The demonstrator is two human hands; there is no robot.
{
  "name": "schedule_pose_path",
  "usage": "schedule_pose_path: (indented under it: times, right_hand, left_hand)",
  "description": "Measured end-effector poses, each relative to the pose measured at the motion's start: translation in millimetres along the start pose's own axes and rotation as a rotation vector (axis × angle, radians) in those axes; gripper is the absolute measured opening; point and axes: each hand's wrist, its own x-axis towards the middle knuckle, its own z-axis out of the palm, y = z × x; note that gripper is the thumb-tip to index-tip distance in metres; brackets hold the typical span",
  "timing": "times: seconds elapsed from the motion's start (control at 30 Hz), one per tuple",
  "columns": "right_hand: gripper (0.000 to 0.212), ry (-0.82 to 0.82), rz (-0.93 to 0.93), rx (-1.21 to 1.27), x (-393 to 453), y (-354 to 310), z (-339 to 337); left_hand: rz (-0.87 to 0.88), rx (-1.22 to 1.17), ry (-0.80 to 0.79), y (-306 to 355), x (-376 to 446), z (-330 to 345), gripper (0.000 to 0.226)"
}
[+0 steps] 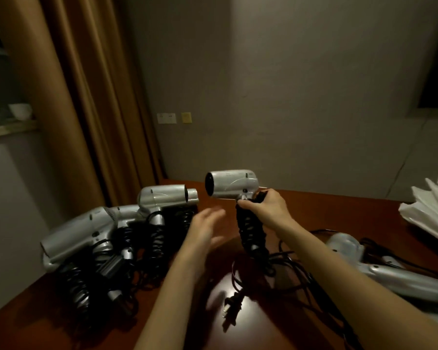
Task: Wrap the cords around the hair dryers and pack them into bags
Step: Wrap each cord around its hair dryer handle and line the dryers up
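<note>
— Starting at the left, what lies on the table (276, 332)?
— Several silver hair dryers (91, 231) with black coiled cords, crowded together at the left side.
— And the hands?
— The left hand (205, 228) hangs blurred above the wood, fingers spread, grasping nothing. Just right of it, the right hand (266, 208) clenches the held dryer (232, 184) at the top of its cord-wrapped handle, barrel pointing left.
— Further right?
— Loose cords, another dryer (400, 279), and white bags (430, 213) at the far right.
</note>
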Motion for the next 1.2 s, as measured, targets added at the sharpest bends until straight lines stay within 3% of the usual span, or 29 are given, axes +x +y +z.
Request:
schedule_pose_path:
  times: [0.17, 0.33, 0.53, 0.63, 0.77, 0.87, 1.03, 1.2]
  right_hand:
    - [0.028, 0.076, 0.188, 0.081, 35.4, 12.0, 53.8]
    - [0.027, 0.085, 0.299, 0.131, 70.9, 16.2, 91.7]
    - [0.067, 0.115, 0.352, -0.001, 89.2, 31.4, 114.7]
    - [0.074, 0.059, 0.33, -0.1, 85.8, 38.4, 104.8]
    - [0.051, -0.187, 0.287, -0.209, 75.3, 32.9, 81.4]
    - [0.031, -0.301, 0.27, -0.226, 59.0, 25.4, 54.8]
    - [0.024, -0.301, 0.152, -0.345, 28.5, 7.4, -1.4]
    - [0.024, -0.31, 0.118, -0.401, -18.3, 4.8, -73.1]
  left_hand:
    - [0.106, 0.386, -0.039, -13.6, 34.7, -0.7, 0.05]
    - [0.144, 0.658, -0.02, -11.3, 71.1, -19.7, 0.046]
    - [0.211, 1.014, -0.041, -12.8, 97.6, -22.7, 0.046]
    - [0.208, 1.122, -0.088, -11.0, 99.7, -25.3, 0.043]
    - [0.157, 1.237, -0.129, -6.1, 89.1, -23.9, 0.049]
    - [0.182, 1.204, -0.107, -2.4, 72.8, -22.0, 0.037]
    - [0.264, 1.185, -0.044, 7.3, 35.2, -8.0, 0.046]
    - [0.252, 1.17, -0.216, 5.9, 4.8, 35.0, 0.04]
